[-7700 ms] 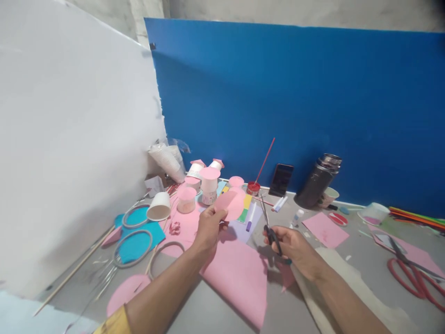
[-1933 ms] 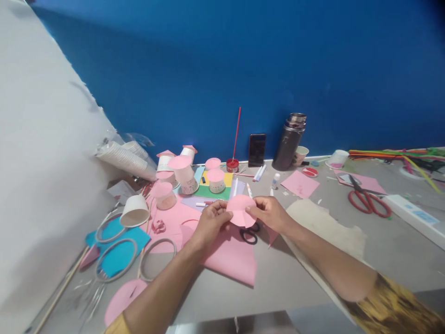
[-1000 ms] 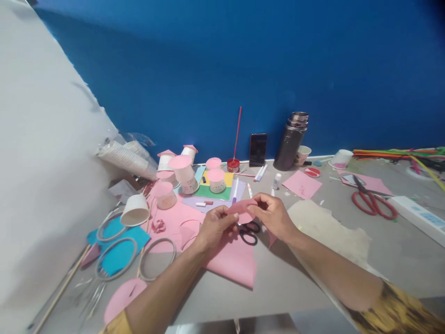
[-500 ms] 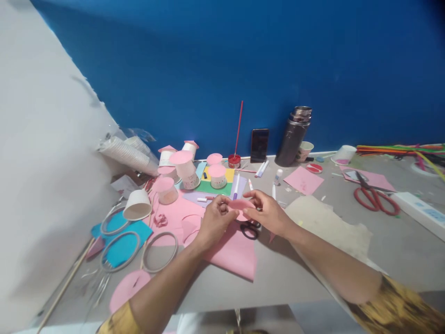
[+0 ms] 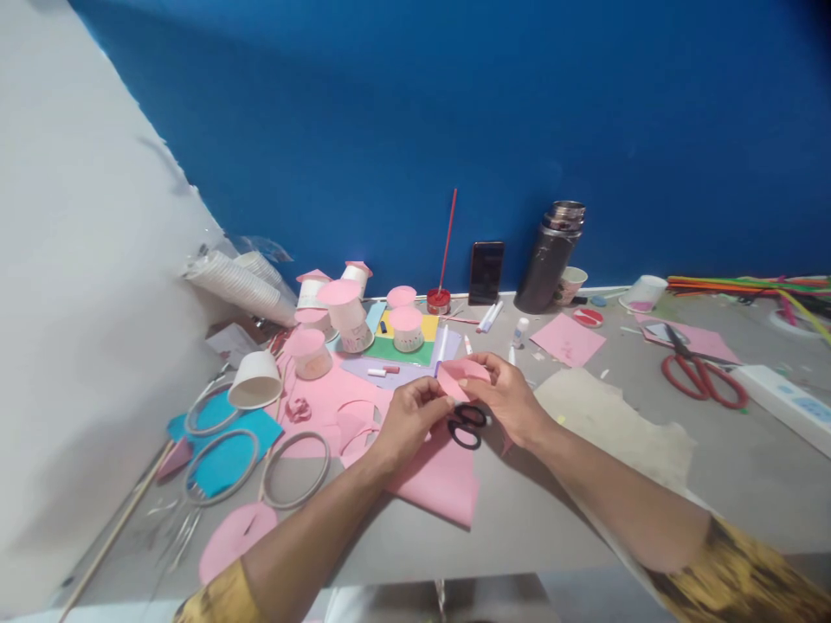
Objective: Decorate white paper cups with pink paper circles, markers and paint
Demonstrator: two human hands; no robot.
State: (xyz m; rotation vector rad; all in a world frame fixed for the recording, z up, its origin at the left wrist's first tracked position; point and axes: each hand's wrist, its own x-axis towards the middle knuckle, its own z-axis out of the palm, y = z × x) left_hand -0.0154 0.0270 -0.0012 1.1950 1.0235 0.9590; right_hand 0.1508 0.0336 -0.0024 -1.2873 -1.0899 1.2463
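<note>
A small piece of pink paper, rounded along its edge, is held up between my two hands. My left hand pinches its lower left side between thumb and fingers. On the right side, my right hand grips it, thumb in front and fingers behind. Just below the paper lie scissors with black handles, their blades hidden. Under my left hand a larger pink sheet spreads over the table. Behind stand paper cups topped with pink discs.
Embroidery-like grey rings lie on blue sheets at left, near a tipped white cup. Farther back are a phone and a dark flask. Red-handled scissors and a white power strip sit at right.
The pink paper has shifted up and right and is now tilted or bent. My right hand moved slightly with it, and the black scissors' handles show more.
</note>
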